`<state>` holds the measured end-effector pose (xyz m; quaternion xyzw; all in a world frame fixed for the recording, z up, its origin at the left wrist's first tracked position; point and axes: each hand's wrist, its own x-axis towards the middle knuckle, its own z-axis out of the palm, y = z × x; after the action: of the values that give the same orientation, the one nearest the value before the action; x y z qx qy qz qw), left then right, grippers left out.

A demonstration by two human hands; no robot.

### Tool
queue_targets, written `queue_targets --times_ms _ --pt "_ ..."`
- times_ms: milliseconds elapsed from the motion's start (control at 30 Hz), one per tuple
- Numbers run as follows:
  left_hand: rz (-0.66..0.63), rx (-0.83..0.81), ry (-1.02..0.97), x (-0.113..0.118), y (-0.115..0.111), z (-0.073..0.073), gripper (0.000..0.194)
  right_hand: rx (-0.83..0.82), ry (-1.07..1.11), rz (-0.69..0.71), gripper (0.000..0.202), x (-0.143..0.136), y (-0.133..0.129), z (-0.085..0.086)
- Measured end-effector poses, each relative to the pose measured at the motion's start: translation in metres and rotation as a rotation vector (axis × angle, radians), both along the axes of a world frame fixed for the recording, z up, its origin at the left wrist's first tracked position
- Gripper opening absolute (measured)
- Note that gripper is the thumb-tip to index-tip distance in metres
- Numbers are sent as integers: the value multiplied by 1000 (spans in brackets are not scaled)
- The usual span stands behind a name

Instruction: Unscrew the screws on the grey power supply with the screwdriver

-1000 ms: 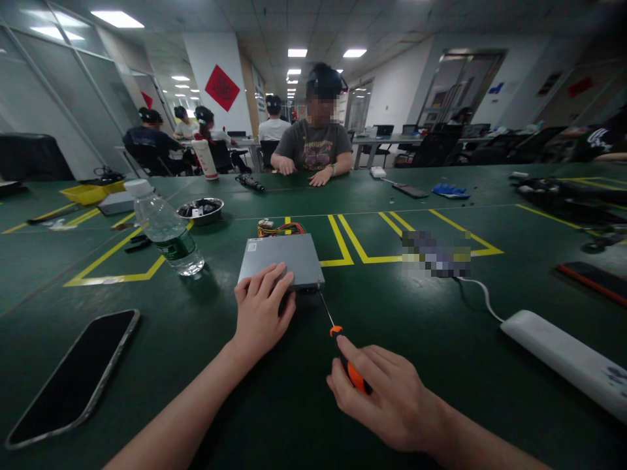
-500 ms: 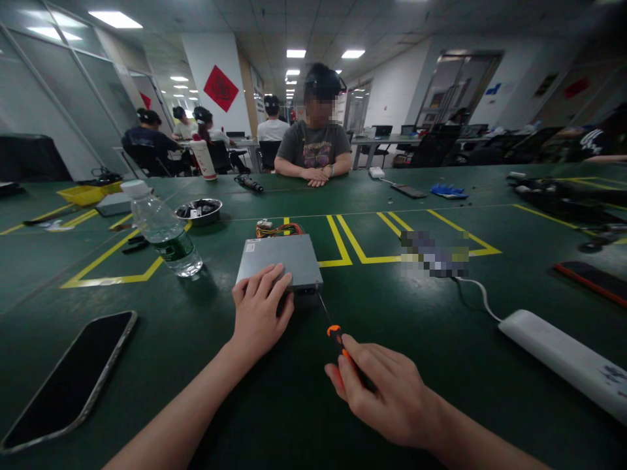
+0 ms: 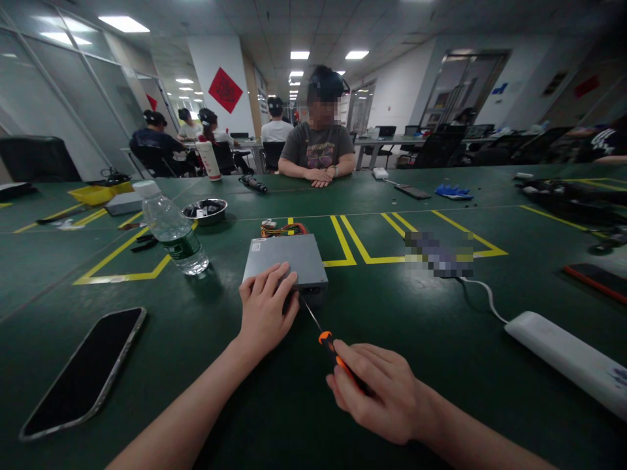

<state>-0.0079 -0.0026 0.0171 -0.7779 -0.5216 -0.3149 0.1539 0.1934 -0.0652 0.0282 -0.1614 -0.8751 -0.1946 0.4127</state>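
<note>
A grey metal computer power supply point(image 3: 287, 251) lies on the green table, with its bundle of coloured cables point(image 3: 284, 228) coming out at the far side. My left hand point(image 3: 267, 297) holds it at the near left, fingers over the top and thumb down by the near face. In my right hand point(image 3: 375, 388) is a screwdriver point(image 3: 325, 339) with a black and orange handle, its shaft slanting up and left. The tip meets the near face just right of my left thumb; what it touches there is too small to make out.
A water bottle point(image 3: 183, 245) and a metal bowl point(image 3: 204, 211) of small parts stand at the left. Nearer lies a phone point(image 3: 85, 375). To the right are a white power strip point(image 3: 563, 356) and a blurred-out object point(image 3: 438, 254). A person point(image 3: 317, 143) sits opposite.
The screwdriver tip has shifted left along the near face, from the right corner toward my left thumb. My left hand stays on the power supply. The whole view has moved slightly.
</note>
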Motion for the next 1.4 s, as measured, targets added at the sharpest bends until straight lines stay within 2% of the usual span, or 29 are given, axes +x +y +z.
queue_targets --times_ms 433,633,800,900,1100,1267,1400 --pt "5 -1 6 -1 1 -2 28 8 -24 -35 7 -4 5 -2" --pt "-3 7 -4 0 1 -2 29 -162 61 -36 5 -15 0 -6" --pt "-4 4 -9 0 1 -1 29 -139 -96 -5 5 -20 -7 0" --pt "-3 -5 -5 0 1 -1 29 -196 -133 -7 25 -19 -11 3" --pt "1 -5 9 -1 0 -1 29 -33 -112 -59 16 -19 -9 1" --pt "-2 2 6 -1 1 -1 29 -61 -67 -17 7 -19 -7 2" --pt "-4 -8 -9 0 1 -2 30 -147 -80 12 25 -18 -9 6"
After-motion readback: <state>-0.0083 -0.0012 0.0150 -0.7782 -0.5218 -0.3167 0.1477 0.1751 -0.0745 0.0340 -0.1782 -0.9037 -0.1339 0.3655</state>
